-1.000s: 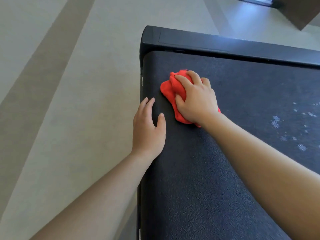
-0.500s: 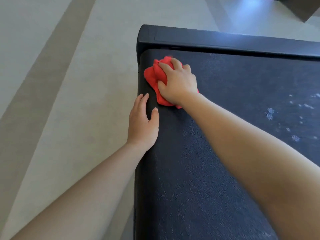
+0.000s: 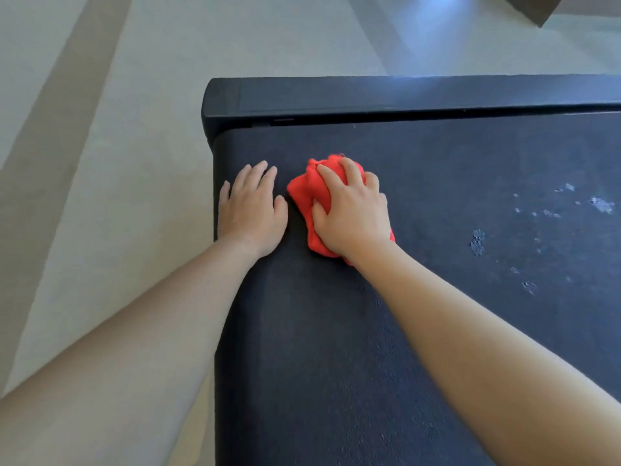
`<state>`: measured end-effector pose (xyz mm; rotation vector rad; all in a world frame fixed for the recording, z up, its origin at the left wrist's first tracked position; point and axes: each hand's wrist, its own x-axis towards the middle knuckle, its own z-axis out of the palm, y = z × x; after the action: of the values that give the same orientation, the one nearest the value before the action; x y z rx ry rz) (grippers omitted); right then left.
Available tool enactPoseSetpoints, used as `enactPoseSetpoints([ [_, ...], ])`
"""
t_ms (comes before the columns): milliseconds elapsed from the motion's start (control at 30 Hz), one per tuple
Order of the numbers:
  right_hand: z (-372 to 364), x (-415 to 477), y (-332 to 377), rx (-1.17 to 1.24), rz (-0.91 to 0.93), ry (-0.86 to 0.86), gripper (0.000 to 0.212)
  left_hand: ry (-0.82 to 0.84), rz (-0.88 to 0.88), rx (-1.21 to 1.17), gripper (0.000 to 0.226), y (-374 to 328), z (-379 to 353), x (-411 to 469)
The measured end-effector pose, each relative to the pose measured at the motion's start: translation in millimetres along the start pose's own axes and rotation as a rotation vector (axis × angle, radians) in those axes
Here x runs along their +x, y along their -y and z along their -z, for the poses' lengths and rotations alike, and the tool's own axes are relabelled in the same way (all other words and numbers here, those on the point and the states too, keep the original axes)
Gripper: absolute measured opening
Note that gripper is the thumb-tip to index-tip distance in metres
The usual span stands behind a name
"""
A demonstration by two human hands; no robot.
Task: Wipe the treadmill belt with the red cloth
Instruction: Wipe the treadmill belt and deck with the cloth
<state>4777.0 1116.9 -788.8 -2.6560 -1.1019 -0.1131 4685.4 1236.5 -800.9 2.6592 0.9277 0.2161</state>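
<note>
The treadmill belt (image 3: 336, 331) is lying dark and textured under both arms, with the black end cover (image 3: 369, 99) running across its far edge and pale floor (image 3: 100, 163) showing off the belt's left edge. The left hand (image 3: 250, 210) is resting flat and open on the belt at that left edge, fingers spread, gripping nothing and seemingly bracing. Just right of it, the right hand (image 3: 349, 213) is pressing down on the bunched red cloth (image 3: 307, 196), fingers curled over the wad, which is sitting on the belt near its far left corner. Pale specks (image 3: 477, 242) are lying further right on the belt, well apart from the cloth. Doing this well probably means keeping firm, even pressure and working in overlapping strokes rightward toward those specks, refolding the cloth to a clean face as needed.
</note>
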Motion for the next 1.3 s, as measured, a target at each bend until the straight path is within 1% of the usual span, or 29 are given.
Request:
enactPoseSetpoints([
  [67, -5, 27, -5, -0.008, 0.024, 0.0, 0.055, -0.032, -0.011, 0.012, 0.052, 3, -5, 3],
  [200, -15, 73, -7, -0.006, 0.093, 0.023, 0.054, -0.043, -0.002, 0.008, 0.052, 6, -8, 3],
  [333, -16, 106, -3, 0.014, 0.081, 0.048, 0.052, -0.025, 0.003, 0.009, 0.052, 4, -6, 3],
  [433, -16, 106, -1, 0.015, 0.059, 0.05, 0.052, -0.029, -0.004, 0.007, 0.052, 5, -7, 4],
  [567, -7, 65, -8, 0.007, 0.021, 0.02, 0.052, -0.062, -0.025, 0.009, 0.051, 7, -9, 6],
  [700, 10, -23, -29, 0.017, -0.007, -0.034, 0.052, -0.088, -0.034, 0.003, 0.05, 8, -11, 8],
  [800, 25, -94, -41, 0.0, -0.038, -0.042, 0.051, -0.107, -0.063, 0.01, 0.049, 4, -9, 4],
  [900, 37, -153, -45, -0.01, -0.054, -0.028, 0.051, -0.051, -0.075, 0.031, 0.048, -4, -8, -20],
  [1000, 47, -197, -49, -0.021, -0.062, -0.015, 0.052, 0.027, -0.122, 0.052, 0.051, -24, -8, -69],
  [1067, 51, -208, -53, -0.013, -0.066, -0.024, 0.052, 0.061, -0.189, 0.05, 0.054, -39, -12, -106],
  [1133, 53, -201, -55, 0.012, -0.098, -0.045, 0.052, 0.078, -0.243, 0.059, 0.057, -49, -17, -138],
  [1233, 50, -179, -53, 0.011, -0.193, -0.059, 0.054, 0.053, -0.283, 0.079, 0.057, -48, -22, -169],
  [1300, 49, -171, -50, -0.007, -0.224, -0.04, 0.054, 0.042, -0.302, 0.082, 0.056, -44, -21, -179],
])
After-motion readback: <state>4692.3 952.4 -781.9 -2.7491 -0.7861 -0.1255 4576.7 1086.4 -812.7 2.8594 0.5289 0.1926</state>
